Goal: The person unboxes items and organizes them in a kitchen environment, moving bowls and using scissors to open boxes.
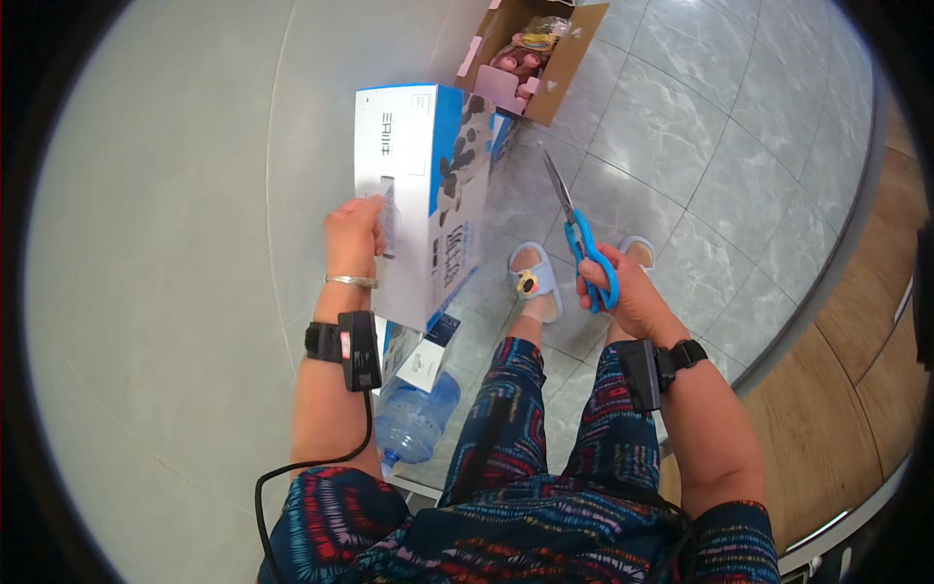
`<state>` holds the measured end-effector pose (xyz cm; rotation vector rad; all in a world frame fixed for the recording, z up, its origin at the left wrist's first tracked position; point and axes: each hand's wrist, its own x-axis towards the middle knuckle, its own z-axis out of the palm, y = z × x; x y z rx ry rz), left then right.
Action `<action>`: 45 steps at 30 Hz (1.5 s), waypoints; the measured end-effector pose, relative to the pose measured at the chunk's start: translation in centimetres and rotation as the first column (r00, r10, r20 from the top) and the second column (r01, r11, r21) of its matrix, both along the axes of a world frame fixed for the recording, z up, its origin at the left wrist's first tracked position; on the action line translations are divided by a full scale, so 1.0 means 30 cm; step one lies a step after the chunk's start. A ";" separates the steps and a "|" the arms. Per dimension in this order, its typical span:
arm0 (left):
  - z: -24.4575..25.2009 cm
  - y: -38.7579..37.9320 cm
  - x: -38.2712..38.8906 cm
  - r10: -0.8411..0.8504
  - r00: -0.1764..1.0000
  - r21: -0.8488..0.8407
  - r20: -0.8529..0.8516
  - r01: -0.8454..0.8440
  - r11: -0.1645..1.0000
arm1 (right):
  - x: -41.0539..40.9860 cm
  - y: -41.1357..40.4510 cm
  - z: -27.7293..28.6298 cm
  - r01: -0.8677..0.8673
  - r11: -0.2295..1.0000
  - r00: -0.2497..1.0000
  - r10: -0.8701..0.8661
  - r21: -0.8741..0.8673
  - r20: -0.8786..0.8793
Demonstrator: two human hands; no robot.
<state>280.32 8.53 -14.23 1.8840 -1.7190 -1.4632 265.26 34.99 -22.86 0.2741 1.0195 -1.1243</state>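
My left hand (355, 232) grips the white side of a blue-and-white cardboard carton (408, 219) at its handle slot; the carton's other side bears a cow-spot pattern and writing. In my right hand (620, 288) is a pair of scissors (580, 237) with blue handles, its pointed blades nearly together and directed up and away from me. The scissors are to the right of the carton, apart from it. Part of the left fingers is hidden at the slot.
An open brown carton (565, 80) with pink items lies beyond. Nearer me, under the carton, are a small white box (425, 365) and a blue clear water jug (417, 422). My slippered feet (538, 281) stand on grey floor tiles (657, 139). A pale wall (160, 255) rises at left.
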 end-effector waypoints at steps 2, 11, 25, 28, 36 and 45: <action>-0.012 -0.012 0.002 -0.006 0.998 -0.044 0.060 0.008 0.999 | -0.005 0.018 -0.014 -0.002 1.000 1.000 0.002 -0.005 0.012; -0.144 -0.139 0.054 -0.184 0.922 -0.250 0.341 0.278 0.927 | 0.008 -0.007 -0.007 -0.010 1.000 1.000 0.009 -0.017 -0.027; -0.154 -0.072 0.032 -0.368 0.642 -0.370 0.673 0.723 0.584 | 0.017 -0.153 0.088 -0.072 0.938 0.996 0.087 -0.338 0.030; -0.157 -0.094 0.035 -0.464 0.588 -0.413 0.663 0.804 0.429 | 0.027 -0.200 0.094 -0.086 0.940 0.995 0.101 -0.330 0.027; -0.208 -0.123 0.042 -0.488 0.398 -0.132 0.777 0.860 0.493 | 0.096 -0.250 0.016 0.040 0.954 0.990 0.002 -0.297 0.139; -0.202 -0.105 0.016 -0.456 0.310 -0.005 0.834 0.831 0.557 | 0.115 -0.303 -0.001 0.156 0.959 0.967 -0.099 -0.237 0.235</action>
